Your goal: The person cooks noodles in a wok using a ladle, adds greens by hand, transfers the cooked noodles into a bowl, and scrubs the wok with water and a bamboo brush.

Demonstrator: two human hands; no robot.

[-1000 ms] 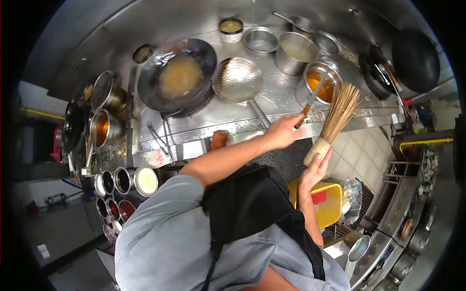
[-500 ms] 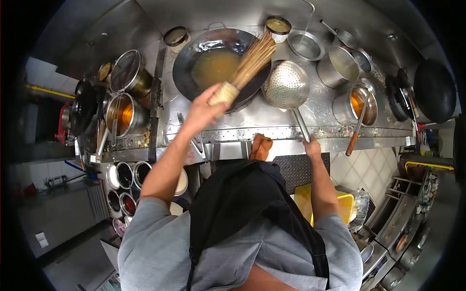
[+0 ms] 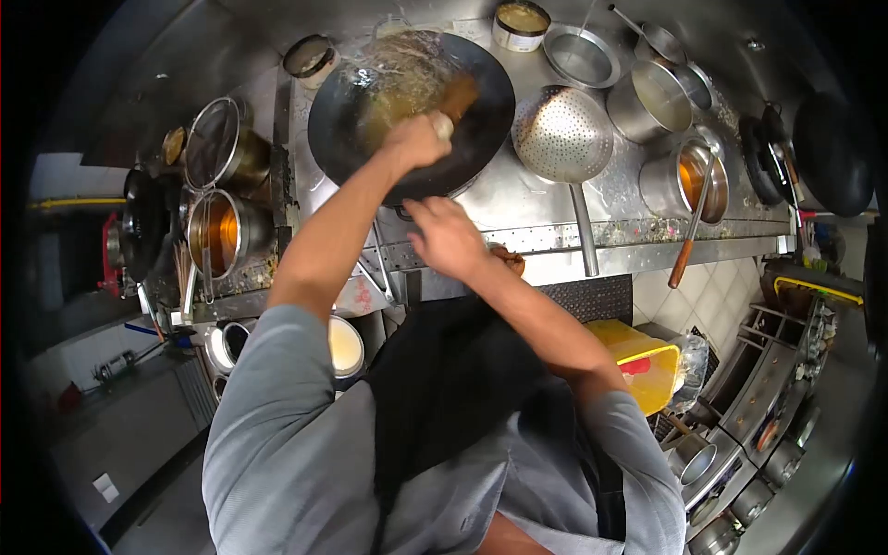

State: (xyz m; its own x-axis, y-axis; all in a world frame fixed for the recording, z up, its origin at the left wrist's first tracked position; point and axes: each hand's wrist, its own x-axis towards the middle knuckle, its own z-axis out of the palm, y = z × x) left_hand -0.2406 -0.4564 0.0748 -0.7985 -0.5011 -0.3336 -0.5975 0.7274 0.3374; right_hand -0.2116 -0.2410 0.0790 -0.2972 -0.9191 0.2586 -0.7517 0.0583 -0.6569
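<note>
Our left hand is closing around the pale handle of the brush, and its blurred bristles are pointing into the wok. Our right hand is hovering or resting at the near rim, fingers partly open and spread beside the small handle; we cannot tell whether it is touching, and it is holding nothing that we can see.

The wok is sitting on the surface in front of us, and water is splashing toward its far side. We are, it seems, scrubbing its inside. The next stroke is probably calling for a firm hold on the brush, bristles pressing to the metal, the right hand steadying the rim and the splash staying inside.

Farther out, the strainer is lying just right of the wok, its handle pointing toward us, and a pot is standing beyond it.
</note>
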